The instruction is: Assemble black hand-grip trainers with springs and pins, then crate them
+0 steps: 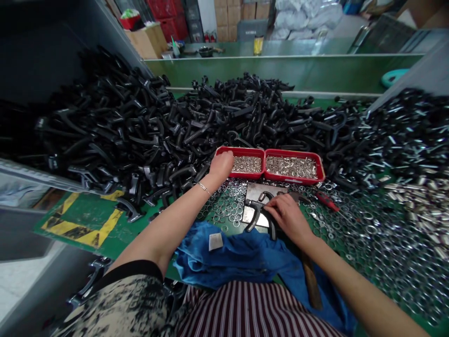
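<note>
My left hand is at the left end of a red tray of small metal pins. Its fingers curl down into the tray, and their tips are hidden. Over a flat metal plate, my right hand pinches a black tool part with curved, forked arms. A hammer lies under my right forearm, its wooden handle toward me and its head partly hidden by the hand. Blue cloth is bunched just in front of the plate.
A second red tray holds more pins. Black parts are heaped across the back and left. Metal rings cover the right side, beside silver cylinders. A red screwdriver lies right of the plate.
</note>
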Demonstrator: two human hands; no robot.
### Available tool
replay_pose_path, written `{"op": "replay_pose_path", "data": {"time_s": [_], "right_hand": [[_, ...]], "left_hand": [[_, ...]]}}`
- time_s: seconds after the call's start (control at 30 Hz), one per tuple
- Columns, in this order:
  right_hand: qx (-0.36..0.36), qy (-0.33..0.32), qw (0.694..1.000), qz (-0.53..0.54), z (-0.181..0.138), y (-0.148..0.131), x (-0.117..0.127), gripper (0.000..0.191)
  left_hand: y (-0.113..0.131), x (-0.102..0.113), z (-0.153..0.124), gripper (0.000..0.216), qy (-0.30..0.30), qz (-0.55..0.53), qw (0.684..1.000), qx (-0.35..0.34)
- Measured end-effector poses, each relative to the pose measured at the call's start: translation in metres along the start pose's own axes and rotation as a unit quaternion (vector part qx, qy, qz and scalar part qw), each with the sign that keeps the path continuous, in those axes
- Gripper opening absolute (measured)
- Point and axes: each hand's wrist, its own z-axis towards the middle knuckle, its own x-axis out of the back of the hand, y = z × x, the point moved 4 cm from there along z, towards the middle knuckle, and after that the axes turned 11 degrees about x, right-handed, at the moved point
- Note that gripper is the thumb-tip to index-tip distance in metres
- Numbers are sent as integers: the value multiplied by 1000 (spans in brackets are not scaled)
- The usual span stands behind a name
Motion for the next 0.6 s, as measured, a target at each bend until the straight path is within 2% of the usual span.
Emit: {"op": "replay_pose_path", "data": {"time_s": [0.1, 0.2, 0.27, 0.33, 0.4, 0.47, 0.53, 0.6], "right_hand": [[48, 6, 997, -55, 3, -2, -4, 18], [65, 12, 994, -90, 0, 1, -9, 20], [72, 19, 992, -104, -1, 3, -12, 20], [77, 20, 990, -115, -1, 4, -14, 21], [85, 17, 988, -125, 1, 4, -15, 21], [96, 9, 987, -132, 1, 4, -15, 21], [111, -1, 984, -137, 1, 3, -15, 21], [124, -10, 982, -141, -1, 3, -16, 21]], "left_hand": [[-3, 12, -7, 25, 29, -21, 999, -1], [-5, 31, -20, 16, 53, -137, 989, -4], [-6, 42, -37, 9, 39, -250, 967, -6], [-6, 45, -59, 7, -8, -354, 935, -6], [-2, 40, -82, 10, -70, -425, 903, -2], [4, 29, -103, 10, -119, -445, 888, -1], [12, 17, -118, 8, -132, -415, 900, -20], [24, 7, -126, 9, -111, -353, 926, -72]]}}
